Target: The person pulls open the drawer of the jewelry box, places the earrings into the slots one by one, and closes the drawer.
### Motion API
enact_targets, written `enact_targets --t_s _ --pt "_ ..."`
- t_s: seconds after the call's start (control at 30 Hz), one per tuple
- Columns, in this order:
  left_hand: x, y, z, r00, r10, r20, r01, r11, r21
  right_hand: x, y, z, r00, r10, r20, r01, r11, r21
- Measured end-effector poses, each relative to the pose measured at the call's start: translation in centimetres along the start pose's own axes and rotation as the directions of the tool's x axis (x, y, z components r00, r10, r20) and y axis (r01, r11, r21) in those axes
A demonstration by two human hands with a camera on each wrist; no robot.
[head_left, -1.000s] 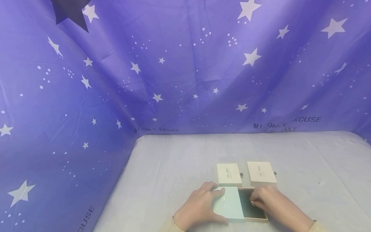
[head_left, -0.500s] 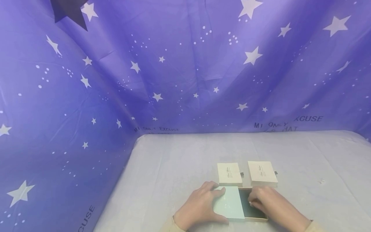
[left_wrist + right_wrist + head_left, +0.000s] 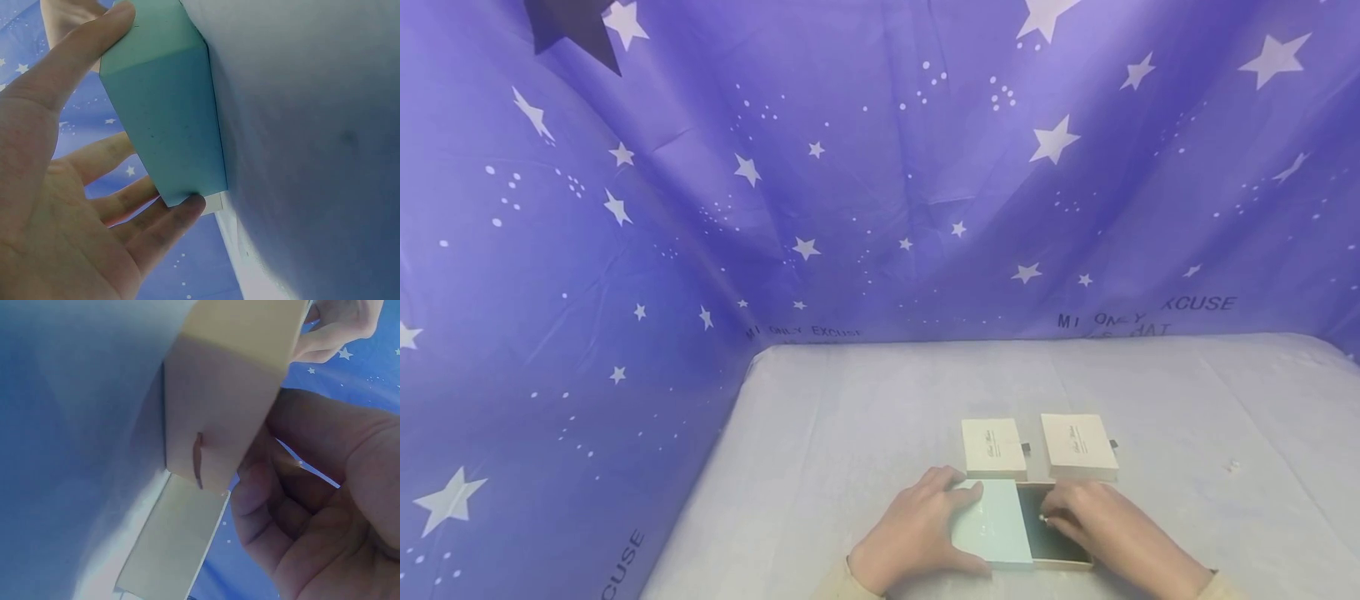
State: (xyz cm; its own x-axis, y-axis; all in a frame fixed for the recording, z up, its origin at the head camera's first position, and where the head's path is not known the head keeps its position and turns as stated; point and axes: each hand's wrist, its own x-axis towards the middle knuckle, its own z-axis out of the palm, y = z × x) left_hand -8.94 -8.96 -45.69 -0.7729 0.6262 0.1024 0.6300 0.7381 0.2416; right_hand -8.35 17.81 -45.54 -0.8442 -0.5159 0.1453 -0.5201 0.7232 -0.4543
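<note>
A mint-green slide box [image 3: 996, 525] lies on the table, its tan-edged drawer [image 3: 1062, 566] pulled out to the right to show a dark lining [image 3: 1037, 546]. My left hand [image 3: 917, 525] grips the green sleeve from the left; in the left wrist view the thumb lies at one side and the fingers at the other. Over the drawer, my right hand [image 3: 1093, 517] has its fingertips down inside, pinching a small pale shiny piece [image 3: 1043, 518] too small to make out. The right wrist view shows the drawer's front with a thin ribbon pull [image 3: 198, 461]; the fingertips are partly hidden there.
Behind the green box lie two cream boxes, a left one [image 3: 992, 448] and a right one [image 3: 1077, 446], each with a dark tab on its right side. A tiny whitish item [image 3: 1233, 467] lies farther right on the table. Purple starry cloth [image 3: 880, 192] hangs behind and left.
My right hand has shifted slightly left within the drawer, still pinching the small shiny piece. The left hand keeps its grip on the sleeve.
</note>
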Motion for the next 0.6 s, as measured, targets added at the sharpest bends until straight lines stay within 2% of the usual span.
enact_targets --t_s 0.37,0.6 --pt "0.05 -0.04 -0.01 1.0 -0.007 0.004 0.007 1.0 -0.011 0.08 -0.12 0.6 1.0 0.018 -0.014 -0.018 1.0 -0.009" --pt "0.02 -0.06 -0.02 1.0 0.0 -0.005 0.0 1.0 -0.009 0.18 -0.52 0.26 0.997 0.023 -0.075 -0.024 0.999 -0.02"
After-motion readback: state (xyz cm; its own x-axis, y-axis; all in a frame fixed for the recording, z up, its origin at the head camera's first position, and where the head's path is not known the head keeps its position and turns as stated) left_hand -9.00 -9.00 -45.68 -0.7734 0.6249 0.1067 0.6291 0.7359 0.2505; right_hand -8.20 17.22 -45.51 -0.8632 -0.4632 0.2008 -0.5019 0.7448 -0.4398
